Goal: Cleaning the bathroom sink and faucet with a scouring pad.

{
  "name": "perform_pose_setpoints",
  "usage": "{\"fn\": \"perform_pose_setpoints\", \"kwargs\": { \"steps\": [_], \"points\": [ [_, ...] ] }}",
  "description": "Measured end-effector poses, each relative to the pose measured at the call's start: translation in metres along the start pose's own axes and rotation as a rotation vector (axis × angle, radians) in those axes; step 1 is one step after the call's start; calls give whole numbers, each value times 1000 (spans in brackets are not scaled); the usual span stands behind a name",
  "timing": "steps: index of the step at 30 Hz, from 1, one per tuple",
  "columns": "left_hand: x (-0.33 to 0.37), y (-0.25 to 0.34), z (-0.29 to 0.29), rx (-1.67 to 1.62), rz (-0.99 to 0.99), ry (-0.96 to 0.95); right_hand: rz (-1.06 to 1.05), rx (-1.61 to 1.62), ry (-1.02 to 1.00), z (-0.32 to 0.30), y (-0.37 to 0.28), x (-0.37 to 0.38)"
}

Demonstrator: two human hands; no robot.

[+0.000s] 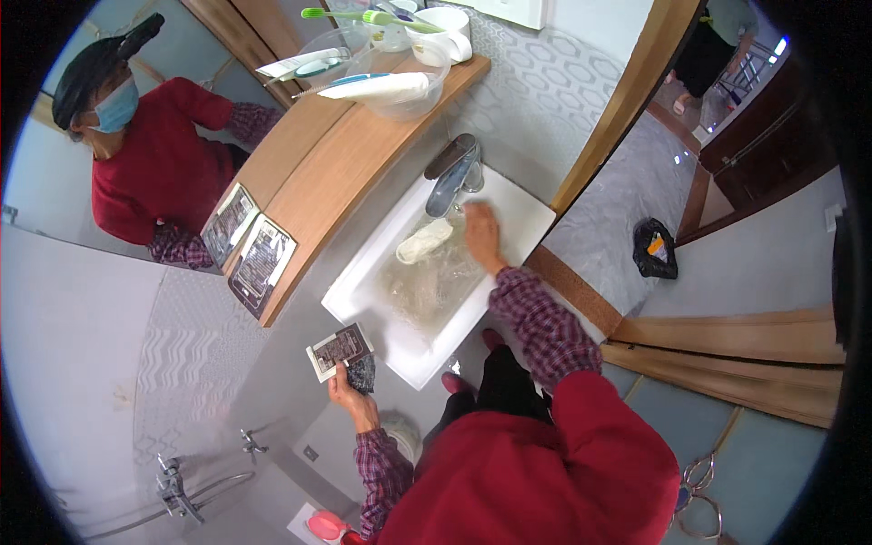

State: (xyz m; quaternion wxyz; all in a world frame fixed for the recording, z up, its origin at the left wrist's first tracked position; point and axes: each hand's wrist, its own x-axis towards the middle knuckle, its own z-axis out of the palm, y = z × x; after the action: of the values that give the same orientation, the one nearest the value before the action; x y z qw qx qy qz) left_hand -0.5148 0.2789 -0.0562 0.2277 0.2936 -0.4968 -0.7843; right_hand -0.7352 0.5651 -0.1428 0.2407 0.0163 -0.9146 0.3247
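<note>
My left hand point(345, 391) is closed on a flat dark packet with a pale border point(340, 351), held to the left of the sink. Below the packet, against the same hand, is a dark grey speckled piece point(361, 373) whose kind I cannot make out. My right hand point(481, 232) is over the right side of the white sink point(520, 214), close to the metal faucet point(454, 177); its fingers are blurred. Cloudy water point(422, 295) stands in the basin. A white oblong item point(424, 242) lies under the faucet, its kind unclear.
A wooden shelf point(336, 150) runs along the mirror. It bears two dark printed packets point(262, 263), a clear plastic tub point(409, 104), a white mug point(445, 34) and a green toothbrush point(386, 18). A black plastic bag point(654, 250) lies on the floor beyond the doorway, where a person stands.
</note>
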Motion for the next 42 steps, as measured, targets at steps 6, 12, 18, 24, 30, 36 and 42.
{"fn": "perform_pose_setpoints", "kwargs": {
  "steps": [6,12,18,24,30,36,42],
  "points": [
    [0,-1,2,43,17,4,-145,-122,-373,-38,76,51],
    [-2,-4,10,36,0,10,34,-526,-393,6,20,19],
    [-3,-9,35,38,-13,-29,144,278,-458,55,-28,-54],
    [-6,-13,45,134,29,-56,269,10,-502,62,-38,-51],
    [-12,-9,73,701,119,-147,144,770,-549,-22,-91,-36],
    [40,-24,52,229,-77,38,234,695,-556,-6,-74,-67],
    [85,-31,43,-28,-379,132,389,656,-776,-13,-86,-82]
  ]
}}
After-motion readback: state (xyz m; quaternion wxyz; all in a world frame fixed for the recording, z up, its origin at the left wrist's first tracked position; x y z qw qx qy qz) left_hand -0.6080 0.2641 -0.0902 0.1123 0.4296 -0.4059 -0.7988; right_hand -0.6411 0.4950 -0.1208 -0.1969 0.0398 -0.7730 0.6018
